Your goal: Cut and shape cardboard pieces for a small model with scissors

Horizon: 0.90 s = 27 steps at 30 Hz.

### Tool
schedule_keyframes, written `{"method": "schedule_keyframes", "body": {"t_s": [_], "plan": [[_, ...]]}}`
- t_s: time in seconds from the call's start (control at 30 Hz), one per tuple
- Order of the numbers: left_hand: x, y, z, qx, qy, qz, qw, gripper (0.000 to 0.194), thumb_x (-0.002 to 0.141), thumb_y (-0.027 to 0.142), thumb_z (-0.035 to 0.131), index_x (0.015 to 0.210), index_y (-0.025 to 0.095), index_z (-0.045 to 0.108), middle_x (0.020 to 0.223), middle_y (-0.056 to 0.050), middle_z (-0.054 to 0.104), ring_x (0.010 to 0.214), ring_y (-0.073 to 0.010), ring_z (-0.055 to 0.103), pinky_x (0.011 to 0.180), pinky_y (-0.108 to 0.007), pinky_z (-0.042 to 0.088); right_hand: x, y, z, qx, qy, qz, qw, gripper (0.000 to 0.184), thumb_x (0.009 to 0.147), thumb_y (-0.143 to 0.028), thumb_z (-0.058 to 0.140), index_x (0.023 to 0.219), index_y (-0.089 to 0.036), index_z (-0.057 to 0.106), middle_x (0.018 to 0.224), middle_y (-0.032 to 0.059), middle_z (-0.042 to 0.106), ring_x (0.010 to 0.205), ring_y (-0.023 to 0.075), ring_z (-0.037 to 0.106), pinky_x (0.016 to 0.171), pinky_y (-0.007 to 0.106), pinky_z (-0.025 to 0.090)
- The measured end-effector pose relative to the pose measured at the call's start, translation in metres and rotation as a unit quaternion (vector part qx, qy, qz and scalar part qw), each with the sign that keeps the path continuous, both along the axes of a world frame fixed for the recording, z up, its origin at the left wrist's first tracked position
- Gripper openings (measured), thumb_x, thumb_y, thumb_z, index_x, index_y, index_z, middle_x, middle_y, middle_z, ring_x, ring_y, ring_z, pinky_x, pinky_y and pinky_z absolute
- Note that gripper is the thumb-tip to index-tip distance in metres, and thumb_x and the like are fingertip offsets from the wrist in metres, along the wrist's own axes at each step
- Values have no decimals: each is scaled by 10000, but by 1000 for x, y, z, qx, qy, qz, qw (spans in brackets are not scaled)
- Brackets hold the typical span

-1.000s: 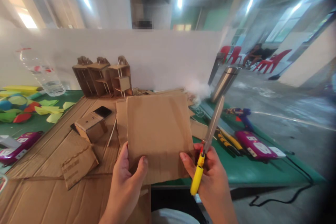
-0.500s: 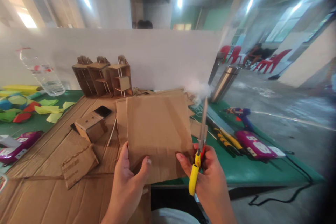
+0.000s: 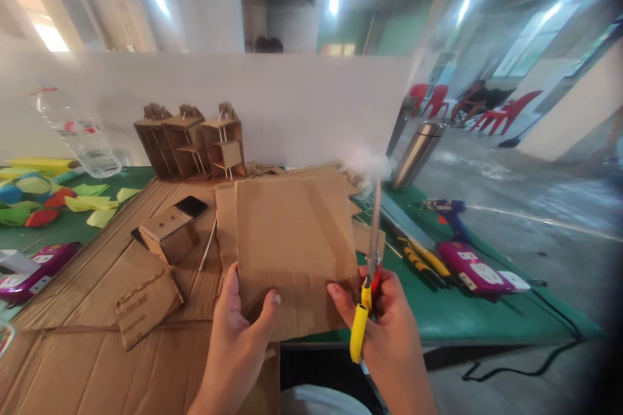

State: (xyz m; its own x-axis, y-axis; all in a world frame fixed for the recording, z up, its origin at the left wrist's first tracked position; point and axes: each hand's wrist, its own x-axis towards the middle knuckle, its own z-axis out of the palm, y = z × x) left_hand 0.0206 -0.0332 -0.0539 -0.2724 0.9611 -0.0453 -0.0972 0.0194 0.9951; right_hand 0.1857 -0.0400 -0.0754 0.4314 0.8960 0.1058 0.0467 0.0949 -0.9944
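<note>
A flat, squarish piece of cardboard (image 3: 294,240) is held up in front of me between both hands. My left hand (image 3: 243,324) grips its lower left corner, thumb on the front face and fingers behind. With my right hand (image 3: 384,324) I pinch its lower right edge and also hold scissors (image 3: 374,253), yellow and red at the handles. Their blades point up beside the cardboard's right edge and look closed. Left of the hands, a small cardboard box (image 3: 168,233) and a cut cardboard scrap (image 3: 148,301) lie on a large cardboard sheet (image 3: 92,363).
Small cardboard shelf units (image 3: 189,142) stand at the back by a white partition (image 3: 311,104). To the right are a steel flask (image 3: 418,155), yellow-black cutters (image 3: 423,259), a purple power strip (image 3: 474,269) and a blue glue gun (image 3: 452,217). A water bottle (image 3: 80,136) stands left.
The scissors' blades have tilted very slightly to the left. Both hands keep their hold on the cardboard, and the rest looks the same.
</note>
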Motion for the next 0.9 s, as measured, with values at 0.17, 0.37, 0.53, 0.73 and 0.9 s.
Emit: {"method": "schedule_keyframes", "body": {"t_s": [0.17,0.37,0.53,0.73,0.9], "plan": [[1,-1,0,13,-5,-1,1000,709,660,475,754,1241,181,475,1313,-163,607,1227,-316,578,1000,-432,500,-12,-4,11,14,-7,-43,999,489,683,-523,785,962,-239,501,767,-45,561,631,137,535,557,264,473],[3,0,-3,27,13,4,1000,649,695,459,740,1221,185,476,1275,-153,632,1157,-282,627,940,-385,543,-16,-4,15,10,-15,-49,999,531,672,-548,776,988,-228,493,825,-23,588,674,154,571,621,295,504],[3,-1,-2,33,28,-12,999,583,717,424,736,1192,193,489,1217,-123,658,1096,-262,651,916,-368,555,-15,-4,15,4,-29,-51,998,504,687,-546,764,973,-233,492,817,-25,595,687,161,586,638,312,512],[4,-2,3,47,32,-19,998,531,728,402,729,1162,199,500,1168,-107,683,1070,-257,668,887,-351,568,-18,-6,19,9,-30,-45,999,502,697,-550,762,970,-225,495,798,-29,585,667,152,578,632,302,520],[4,-2,3,39,39,-9,998,549,727,418,722,1168,184,493,1177,-119,675,1076,-249,664,887,-333,567,-19,-6,19,18,-10,-43,999,500,695,-531,775,980,-227,498,813,-22,603,693,155,600,635,292,533]]}}
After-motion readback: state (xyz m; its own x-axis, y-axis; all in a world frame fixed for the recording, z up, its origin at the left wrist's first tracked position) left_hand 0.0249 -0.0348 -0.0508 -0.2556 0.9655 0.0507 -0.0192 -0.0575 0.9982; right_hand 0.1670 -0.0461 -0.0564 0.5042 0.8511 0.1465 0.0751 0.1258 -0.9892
